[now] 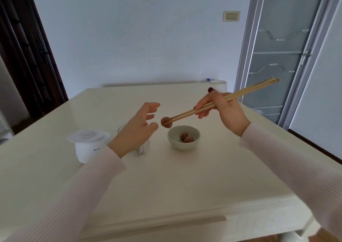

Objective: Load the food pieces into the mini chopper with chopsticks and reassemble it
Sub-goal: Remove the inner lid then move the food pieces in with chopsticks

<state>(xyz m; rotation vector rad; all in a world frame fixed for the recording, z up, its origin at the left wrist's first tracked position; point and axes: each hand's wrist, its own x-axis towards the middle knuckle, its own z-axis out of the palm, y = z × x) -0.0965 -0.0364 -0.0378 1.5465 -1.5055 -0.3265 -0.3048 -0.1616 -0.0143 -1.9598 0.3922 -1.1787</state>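
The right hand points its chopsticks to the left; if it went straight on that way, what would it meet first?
Probably the left hand: the right hand holds the chopsticks, whose tips grip a food piece just short of its open fingers. Depth is unclear.

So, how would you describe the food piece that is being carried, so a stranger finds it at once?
Start at the cream table and find the small white bowl near its middle. Just above the bowl's left rim, the wooden chopsticks in the right hand pinch a brown food piece. It alone hangs in the air; the others lie inside the bowl.
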